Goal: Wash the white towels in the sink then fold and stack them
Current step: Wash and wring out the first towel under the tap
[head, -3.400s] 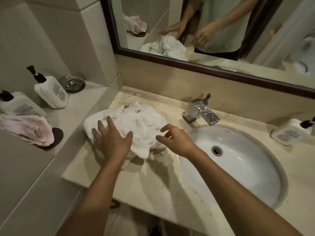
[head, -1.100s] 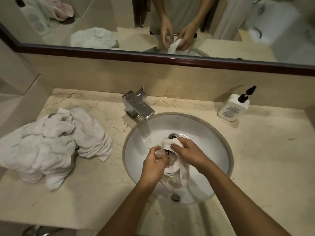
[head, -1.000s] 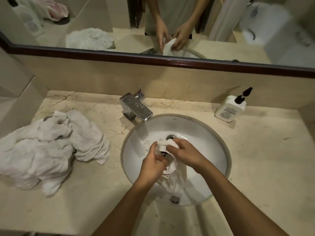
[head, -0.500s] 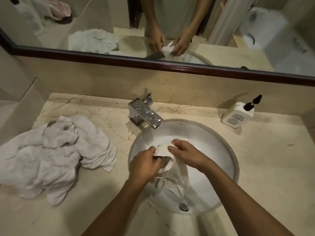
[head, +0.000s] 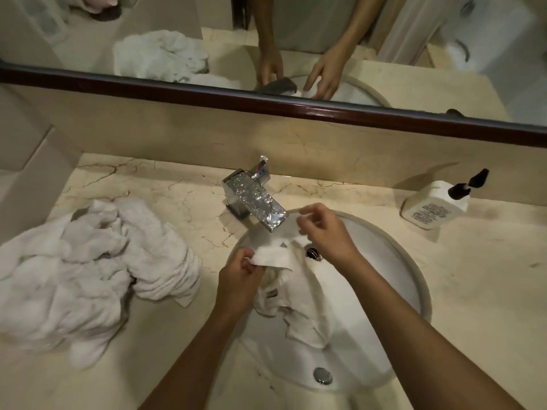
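- A white towel (head: 299,294) hung over the sink (head: 393,261) basin, its top edge stretched below the faucet (head: 254,202) spout.
- The left hand (head: 236,279) pinched the towel's left corner between curled fingers and thumb.
- The right hand (head: 325,229) pinched the opposite corner near the spout, fingers bent around the cloth.
- A crumpled pile of white towels (head: 88,273) lay on the marble counter (head: 488,291), left of the sink and apart from it.
- A pump bottle (head: 435,202) stood at the counter's back right, under the mirror (head: 296,39).
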`<state>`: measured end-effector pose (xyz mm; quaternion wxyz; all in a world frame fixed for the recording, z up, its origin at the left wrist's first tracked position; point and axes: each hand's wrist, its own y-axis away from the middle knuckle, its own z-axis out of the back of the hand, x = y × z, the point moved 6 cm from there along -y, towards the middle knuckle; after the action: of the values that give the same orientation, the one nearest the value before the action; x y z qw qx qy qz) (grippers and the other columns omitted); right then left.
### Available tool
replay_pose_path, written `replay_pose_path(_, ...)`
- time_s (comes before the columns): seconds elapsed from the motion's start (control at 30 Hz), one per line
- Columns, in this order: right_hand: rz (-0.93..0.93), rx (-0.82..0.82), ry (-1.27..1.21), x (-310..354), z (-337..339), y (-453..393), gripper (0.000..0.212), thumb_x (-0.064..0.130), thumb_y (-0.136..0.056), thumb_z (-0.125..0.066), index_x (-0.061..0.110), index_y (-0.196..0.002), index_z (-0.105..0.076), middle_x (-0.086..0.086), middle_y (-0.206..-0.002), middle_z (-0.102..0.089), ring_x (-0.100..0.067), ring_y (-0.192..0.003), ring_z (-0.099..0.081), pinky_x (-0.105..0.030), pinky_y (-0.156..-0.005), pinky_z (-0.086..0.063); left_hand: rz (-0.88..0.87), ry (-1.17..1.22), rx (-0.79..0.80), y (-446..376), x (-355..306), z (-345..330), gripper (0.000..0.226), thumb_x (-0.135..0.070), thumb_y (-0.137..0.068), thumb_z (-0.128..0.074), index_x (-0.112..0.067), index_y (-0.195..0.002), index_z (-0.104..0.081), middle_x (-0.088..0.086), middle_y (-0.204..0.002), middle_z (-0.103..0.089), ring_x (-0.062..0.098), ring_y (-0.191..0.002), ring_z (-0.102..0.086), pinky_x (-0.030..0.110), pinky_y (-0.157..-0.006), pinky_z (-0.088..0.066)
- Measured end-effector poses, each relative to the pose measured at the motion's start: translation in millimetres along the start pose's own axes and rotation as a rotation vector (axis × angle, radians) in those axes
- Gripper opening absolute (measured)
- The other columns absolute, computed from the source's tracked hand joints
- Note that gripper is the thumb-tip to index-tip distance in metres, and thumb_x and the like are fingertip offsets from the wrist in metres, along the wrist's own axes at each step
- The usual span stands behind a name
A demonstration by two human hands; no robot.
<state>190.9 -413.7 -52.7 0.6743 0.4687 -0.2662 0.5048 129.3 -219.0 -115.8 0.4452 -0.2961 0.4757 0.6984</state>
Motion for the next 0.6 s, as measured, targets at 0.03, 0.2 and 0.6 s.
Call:
replay_pose_path(0.03, 0.009, 0.016, -0.044, 10, 0, -9, 0.012, 0.019, -0.1, -0.058, 0.016, -0.111, -0.059, -0.01, -0.097, -0.068, -0.024, -0.09, -0.068, -0.044, -0.086, -0.055, 0.016, 0.018, -0.008, 0, 2, 0, 0.013, -0.022, -0.088, -0.073, -0.018, -0.091, -0.061, -0.016, -0.062, -0.059, -0.002, -0.054, -0.05, 0.012, -0.053, -0.039)
replay_pose_path(0.2, 0.02, 0.046, -0.149, 16, 2, -27, 0.007, 0.013, -0.1, -0.055, 0.018, -0.104, -0.059, -0.007, -0.089, -0.068, -0.014, -0.073, -0.068, -0.029, -0.074, -0.05, -0.035, 0.004, -0.005, 2, -2, -6, 0.025, -0.041, -0.082, -0.076, -0.022, -0.084, -0.06, -0.003, -0.082, -0.062, 0.007, -0.073, -0.057, 0.011, -0.059, -0.04)
replay_pose_path(0.6, 0.004, 0.334, 0.297, -90, -25, 16, 0.025, 0.032, -0.09, -0.072, 0.019, -0.081, -0.052, -0.007, -0.085, -0.056, -0.024, -0.079, -0.055, -0.035, -0.067, -0.037, 0.069, 0.13, 0.028, 4, -12, -37, 0.017, -0.01, -0.093, -0.064, 0.005, -0.086, -0.058, 0.001, -0.07, -0.06, -0.001, -0.056, -0.054, 0.012, -0.053, -0.042)
